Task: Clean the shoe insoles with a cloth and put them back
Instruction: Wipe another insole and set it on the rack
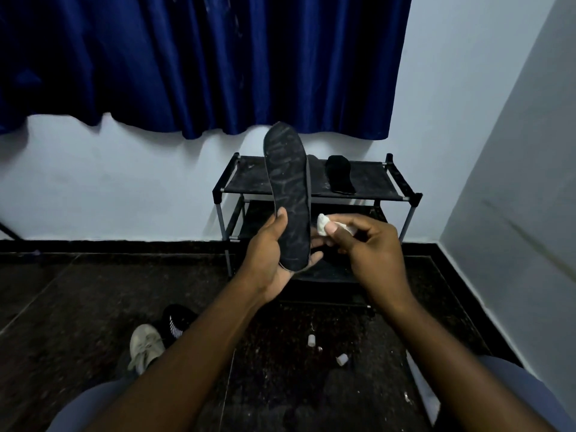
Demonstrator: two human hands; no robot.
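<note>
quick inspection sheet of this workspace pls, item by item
surface: dark speckled floor; black shoe rack against the wall
job's things: dusty insole held upright; second insole on rack's top shelf; white cloth; beige shoe and black shoe on floor
clutter: small white bits on floor
grippers: left hand grips dusty insole's lower end; right hand pinches white cloth beside its edge
cables: nothing seen
surroundings: blue curtain, pale walls

My left hand point(271, 257) sits palm-up, thumb and fingers curled round the heel of the insole point(288, 182), forearm coming in from 7 o'clock. At its 3 o'clock my right hand point(371, 247) pinches the cloth point(322, 225), forearm in from 5 o'clock.
</note>
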